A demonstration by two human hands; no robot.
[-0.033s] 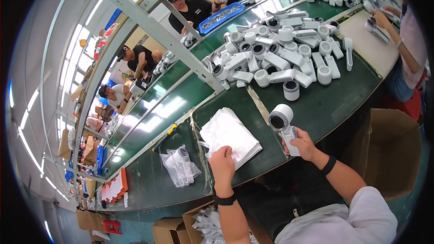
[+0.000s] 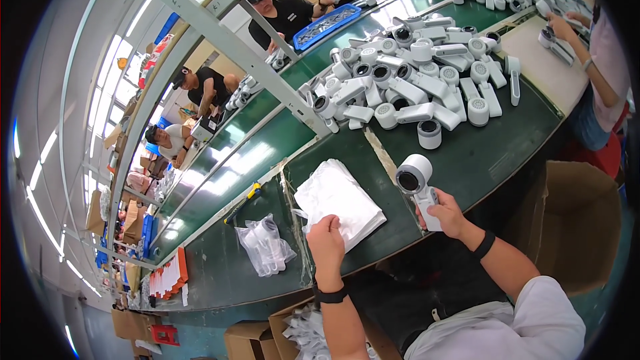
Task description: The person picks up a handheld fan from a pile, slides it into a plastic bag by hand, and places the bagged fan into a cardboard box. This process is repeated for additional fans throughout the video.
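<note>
My right hand [image 2: 445, 215] is closed around the handle of a white handheld fan [image 2: 415, 177]. The fan stands upright in it, its round head with a dark ring turned up and to the left. My left hand [image 2: 327, 240] has its fingers pinched together at the near left edge of a stack of thin white plastic bags [image 2: 343, 200]. The stack lies flat on the green table in front of me. Left of that hand rests a clear plastic bag [image 2: 265, 247] with white pieces inside. A large heap of similar fans [image 2: 413, 80] covers the table beyond the stack.
A yellow-and-black cutter [image 2: 243, 202] lies left of the bags. Orange-and-white boxes [image 2: 170, 275] stand at the table's left end. A metal frame post [image 2: 247, 60] rises at the table's far edge. Open cardboard boxes [image 2: 577, 227] sit below the table. Co-workers are across and at right.
My hands, the fan and the bag stack look almost unmoved. Across the table, a co-worker's hands have shifted slightly.
</note>
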